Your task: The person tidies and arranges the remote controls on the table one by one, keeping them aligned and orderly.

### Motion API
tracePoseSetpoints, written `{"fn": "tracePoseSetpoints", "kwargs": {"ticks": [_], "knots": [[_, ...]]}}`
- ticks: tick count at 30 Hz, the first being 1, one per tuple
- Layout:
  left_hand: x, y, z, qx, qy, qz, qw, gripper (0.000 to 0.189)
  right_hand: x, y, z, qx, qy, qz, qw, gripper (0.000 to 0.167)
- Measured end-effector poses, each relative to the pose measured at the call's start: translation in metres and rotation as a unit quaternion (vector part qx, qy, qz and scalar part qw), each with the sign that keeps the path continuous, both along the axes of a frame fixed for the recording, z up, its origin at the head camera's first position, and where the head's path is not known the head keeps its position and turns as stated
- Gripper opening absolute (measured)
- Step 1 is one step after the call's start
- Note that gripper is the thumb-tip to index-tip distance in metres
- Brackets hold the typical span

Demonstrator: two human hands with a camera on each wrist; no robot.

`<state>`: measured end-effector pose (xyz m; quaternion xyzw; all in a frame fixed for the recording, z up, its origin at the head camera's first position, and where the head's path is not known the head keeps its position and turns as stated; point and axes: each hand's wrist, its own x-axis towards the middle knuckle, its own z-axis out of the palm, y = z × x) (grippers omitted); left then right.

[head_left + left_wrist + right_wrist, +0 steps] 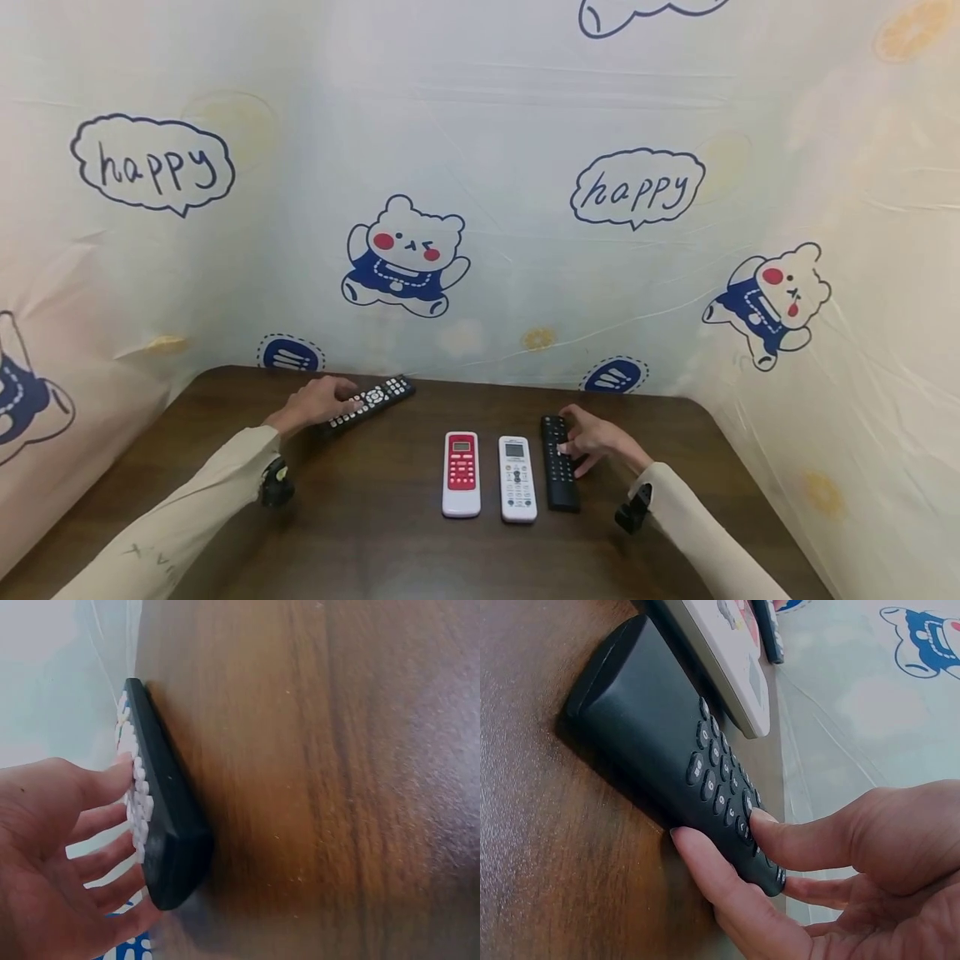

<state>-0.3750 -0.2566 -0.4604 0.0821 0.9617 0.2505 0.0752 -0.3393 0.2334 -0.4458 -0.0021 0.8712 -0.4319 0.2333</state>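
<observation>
Remotes, four, on dark wooden table [375, 533]. We take the white remote [517, 478] as landmark. Just right of it, parallel, lies a slim black remote [559, 467] with dark rounded keys; our right hand [596, 442] pinches its far end, thumb on one edge, a fingertip on the keys. Just left of the landmark: red-faced remote [461, 473]. Well left and farther back, a black remote with white keys [371, 400] lies angled; left hand [315, 402] rests straight fingers on it, apparently without gripping.
</observation>
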Motion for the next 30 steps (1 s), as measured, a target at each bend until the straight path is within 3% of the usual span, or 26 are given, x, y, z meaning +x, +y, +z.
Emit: {"fn": "tracePoseSetpoints", "kwargs": {"ticks": [7,19,25,30], "knots": [[-0.002,0.002,0.004,-0.01,-0.028,-0.007,0.9995,0.05,0.001,-0.001,-0.003,0.0,0.0,-0.001,1.0,0.069],[-0.006,0.0,0.011,0.036,-0.073,-0.019,0.9965,0.04,0.0,-0.001,0.001,0.0,-0.002,0.012,0.9999,0.067],[-0.007,0.0,0.014,0.058,-0.11,-0.018,0.992,0.051,-0.002,-0.001,0.002,-0.002,-0.006,0.004,1.0,0.068],[-0.007,0.004,0.014,0.091,-0.154,-0.003,0.9839,0.054,-0.002,0.0,0.0,0.0,-0.002,0.001,1.0,0.069]]}}
